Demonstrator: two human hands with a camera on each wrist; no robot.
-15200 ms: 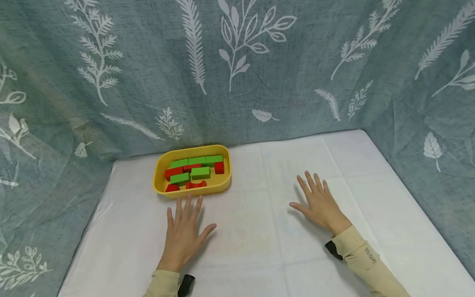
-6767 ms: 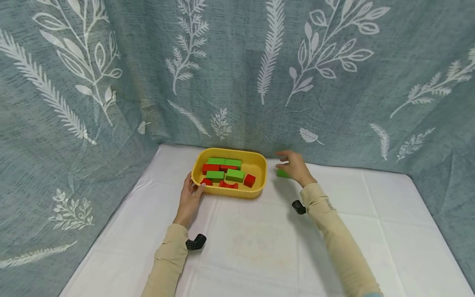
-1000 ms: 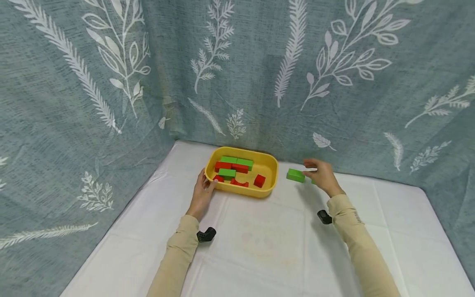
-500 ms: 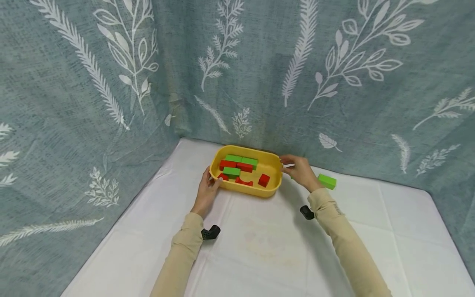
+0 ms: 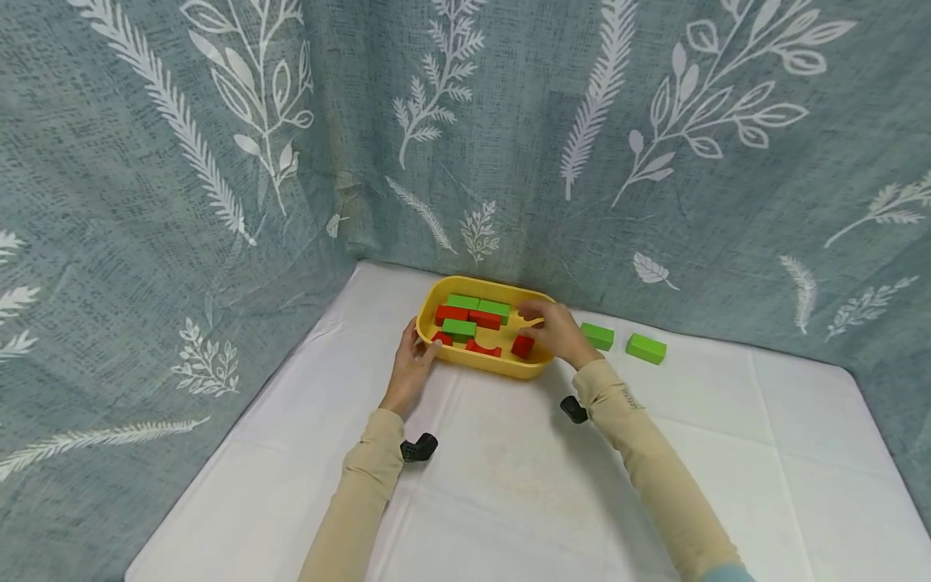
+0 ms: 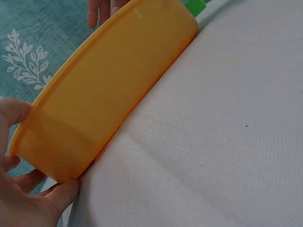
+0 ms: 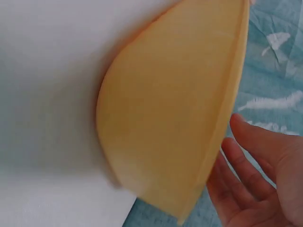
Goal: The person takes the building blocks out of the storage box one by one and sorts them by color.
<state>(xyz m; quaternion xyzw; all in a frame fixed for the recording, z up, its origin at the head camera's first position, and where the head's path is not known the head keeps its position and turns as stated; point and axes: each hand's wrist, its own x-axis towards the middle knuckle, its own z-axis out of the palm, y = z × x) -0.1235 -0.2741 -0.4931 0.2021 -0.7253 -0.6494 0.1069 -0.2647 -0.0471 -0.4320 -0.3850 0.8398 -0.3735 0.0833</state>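
My left hand [image 5: 410, 372] grips the left front corner of a yellow plastic tub [image 5: 487, 365]; the left wrist view has its thumb and fingers against the tub's wall and rim. Over the tub's right end, my right hand [image 5: 562, 333] reaches in with bent, parted fingers and nothing visible between them. Just left of those fingers lies a green block [image 5: 494, 311], and below them a red block [image 5: 522, 347]. Also inside are a green block [image 5: 460, 329], a red arch block [image 5: 483, 349] and several other red and green blocks.
Right of the tub, two green blocks [image 5: 596, 336] [image 5: 646, 348] lie in a row on the white tablecloth [image 5: 509, 485]. A blue-green leaf-print curtain [image 5: 509, 162] hangs close behind the tub.
Both hands lay spread at first; the left then took hold of the tub. Two green blocks have gone from tub to cloth. The right hand has just moved left, leaving the second block behind.
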